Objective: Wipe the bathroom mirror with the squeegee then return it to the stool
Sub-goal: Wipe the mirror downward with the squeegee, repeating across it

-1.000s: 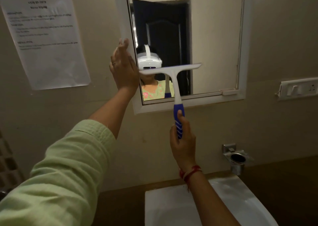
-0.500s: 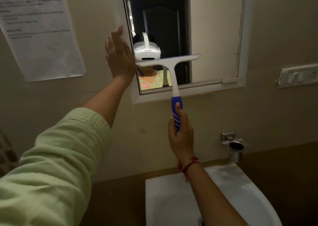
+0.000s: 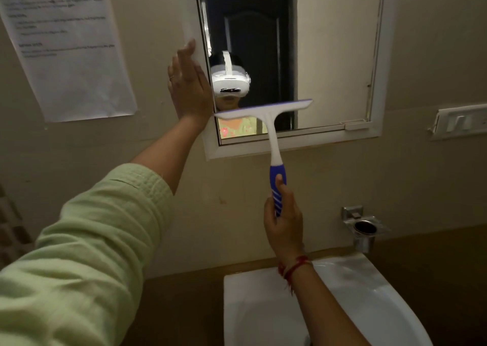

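The white-framed mirror [image 3: 329, 55] hangs on the beige wall ahead. My right hand [image 3: 283, 224] grips the blue handle of the squeegee [image 3: 274, 140], thumb along the handle. Its white blade lies roughly level across the lower part of the glass, tilted up a little to the right. My left hand [image 3: 188, 87] presses flat with straight fingers on the mirror's left frame edge. The stool is out of view.
A white sink [image 3: 369, 293] sits below the mirror. A metal cup holder [image 3: 365, 227] is fixed to the wall at the right, with a switch plate [image 3: 461, 121] above it. A printed paper sheet [image 3: 66, 42] is taped at the left.
The squeegee stays low on the mirror in my right hand, and my left hand stays on the frame. The view dipped, then rose a little.
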A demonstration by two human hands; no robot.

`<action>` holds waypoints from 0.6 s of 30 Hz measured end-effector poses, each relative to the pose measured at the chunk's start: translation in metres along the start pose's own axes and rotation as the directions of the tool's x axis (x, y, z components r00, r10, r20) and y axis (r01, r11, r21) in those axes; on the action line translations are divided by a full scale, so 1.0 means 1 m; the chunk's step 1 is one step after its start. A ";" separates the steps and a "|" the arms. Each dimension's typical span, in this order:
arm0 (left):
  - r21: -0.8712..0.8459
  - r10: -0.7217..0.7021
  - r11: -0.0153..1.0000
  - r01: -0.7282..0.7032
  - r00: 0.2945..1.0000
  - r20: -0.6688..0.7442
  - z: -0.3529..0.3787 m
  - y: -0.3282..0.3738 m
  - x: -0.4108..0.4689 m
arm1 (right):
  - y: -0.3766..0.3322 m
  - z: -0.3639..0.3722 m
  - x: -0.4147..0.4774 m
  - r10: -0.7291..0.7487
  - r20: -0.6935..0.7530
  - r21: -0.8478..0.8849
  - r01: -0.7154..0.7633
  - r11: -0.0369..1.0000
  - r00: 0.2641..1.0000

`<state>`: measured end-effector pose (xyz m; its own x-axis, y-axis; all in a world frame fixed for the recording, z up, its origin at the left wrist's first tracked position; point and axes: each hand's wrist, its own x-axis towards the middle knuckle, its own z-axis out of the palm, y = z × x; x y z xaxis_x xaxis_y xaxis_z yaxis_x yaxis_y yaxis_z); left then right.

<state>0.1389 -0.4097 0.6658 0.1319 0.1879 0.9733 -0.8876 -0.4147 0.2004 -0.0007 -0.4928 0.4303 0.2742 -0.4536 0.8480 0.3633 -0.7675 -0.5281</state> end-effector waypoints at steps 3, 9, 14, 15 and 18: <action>-0.007 0.002 1.000 -0.002 1.000 -0.014 0.002 -0.002 0.000 | -0.001 -0.001 0.012 -0.003 -0.008 -0.007 0.003 1.000 1.000; -0.022 0.003 1.000 -0.003 1.000 -0.024 0.004 -0.004 0.001 | 0.005 0.004 -0.024 0.059 0.026 0.010 -0.059 0.998 0.998; -0.038 -0.020 0.999 0.019 1.000 -0.014 0.003 -0.004 0.000 | -0.009 0.002 0.006 0.009 -0.034 0.022 -0.008 1.000 0.999; -0.046 -0.022 0.999 0.022 1.000 -0.014 0.004 -0.004 0.000 | -0.010 0.001 0.014 0.005 -0.041 0.017 -0.004 1.000 0.999; -0.054 -0.023 0.998 0.021 0.999 -0.024 0.005 -0.005 0.001 | -0.006 -0.003 0.014 0.007 -0.024 0.010 -0.007 1.000 1.000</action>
<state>0.1458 -0.4116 0.6663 0.1416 0.2183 0.9656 -0.9072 -0.3617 0.2148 -0.0016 -0.4956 0.4454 0.2552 -0.4702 0.8449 0.3701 -0.7598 -0.5346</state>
